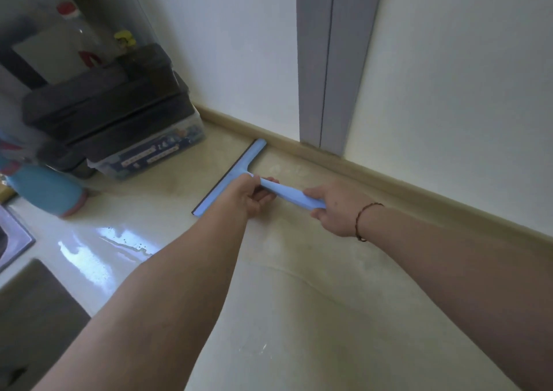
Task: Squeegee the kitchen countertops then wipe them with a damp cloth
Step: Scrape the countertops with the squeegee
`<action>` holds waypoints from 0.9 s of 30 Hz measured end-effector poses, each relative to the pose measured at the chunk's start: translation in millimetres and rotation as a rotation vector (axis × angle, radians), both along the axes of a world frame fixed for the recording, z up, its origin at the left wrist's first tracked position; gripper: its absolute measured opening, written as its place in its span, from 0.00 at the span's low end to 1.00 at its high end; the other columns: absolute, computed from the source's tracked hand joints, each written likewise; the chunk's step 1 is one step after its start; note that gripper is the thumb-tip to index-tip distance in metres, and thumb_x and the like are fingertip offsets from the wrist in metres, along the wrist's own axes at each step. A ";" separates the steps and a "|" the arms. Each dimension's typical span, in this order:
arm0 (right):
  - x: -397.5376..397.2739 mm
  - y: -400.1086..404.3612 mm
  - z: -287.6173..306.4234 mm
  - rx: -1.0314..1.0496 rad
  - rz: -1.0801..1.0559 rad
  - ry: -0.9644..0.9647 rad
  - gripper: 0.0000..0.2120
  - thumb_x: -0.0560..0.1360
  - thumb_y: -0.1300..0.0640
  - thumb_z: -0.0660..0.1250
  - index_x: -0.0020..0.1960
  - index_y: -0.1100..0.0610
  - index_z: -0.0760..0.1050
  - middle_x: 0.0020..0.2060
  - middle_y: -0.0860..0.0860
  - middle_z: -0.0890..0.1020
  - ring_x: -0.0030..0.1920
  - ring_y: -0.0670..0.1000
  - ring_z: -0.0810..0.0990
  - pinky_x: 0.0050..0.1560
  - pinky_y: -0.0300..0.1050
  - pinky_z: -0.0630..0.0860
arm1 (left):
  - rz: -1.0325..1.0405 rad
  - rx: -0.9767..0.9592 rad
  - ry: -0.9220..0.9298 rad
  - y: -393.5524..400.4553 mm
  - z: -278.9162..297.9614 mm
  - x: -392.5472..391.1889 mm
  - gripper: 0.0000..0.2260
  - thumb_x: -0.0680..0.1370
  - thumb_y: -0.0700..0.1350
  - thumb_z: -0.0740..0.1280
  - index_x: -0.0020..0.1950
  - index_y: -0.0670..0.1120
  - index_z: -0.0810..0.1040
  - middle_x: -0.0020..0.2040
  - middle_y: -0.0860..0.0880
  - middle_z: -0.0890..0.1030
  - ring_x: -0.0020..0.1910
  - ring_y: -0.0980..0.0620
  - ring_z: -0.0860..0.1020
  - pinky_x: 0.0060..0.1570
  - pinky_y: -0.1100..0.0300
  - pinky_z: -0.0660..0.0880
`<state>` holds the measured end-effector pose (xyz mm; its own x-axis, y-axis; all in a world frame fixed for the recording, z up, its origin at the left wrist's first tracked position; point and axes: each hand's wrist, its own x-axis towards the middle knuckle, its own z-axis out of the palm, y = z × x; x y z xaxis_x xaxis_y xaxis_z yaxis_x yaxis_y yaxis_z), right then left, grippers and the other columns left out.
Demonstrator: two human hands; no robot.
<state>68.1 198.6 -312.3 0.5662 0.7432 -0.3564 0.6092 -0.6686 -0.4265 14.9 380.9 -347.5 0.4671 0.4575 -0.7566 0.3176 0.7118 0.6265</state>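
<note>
A: The glossy cream stone countertop (314,301) runs along a white wall, with a tan strip at the join and a grey vertical frame (326,61) rising behind it.

B: And the light blue plastic squeegee (239,169)?

A: Its blade lies flat on the counter, the far end touching the tan strip. The left hand (248,196) grips the handle just behind the blade, fingers curled round it. The right hand (335,208), with a thin dark bracelet at the wrist, holds the handle's rear end the same way.

B: Anything to the left?

A: Stacked dark-lidded plastic boxes (113,115), a blurred blue bottle (45,190) beside them, and a wet sheen (98,253) near the front.
</note>
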 end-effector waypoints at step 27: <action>-6.2 -261.6 3.5 -0.066 -0.223 -0.004 0.23 0.77 0.55 0.67 0.71 0.45 0.69 0.70 0.49 0.72 0.69 0.52 0.71 0.69 0.42 0.64 | -0.145 -0.159 -0.077 -251.5 -7.0 2.1 0.10 0.82 0.37 0.53 0.48 0.38 0.73 0.41 0.43 0.77 0.37 0.49 0.78 0.40 0.54 0.80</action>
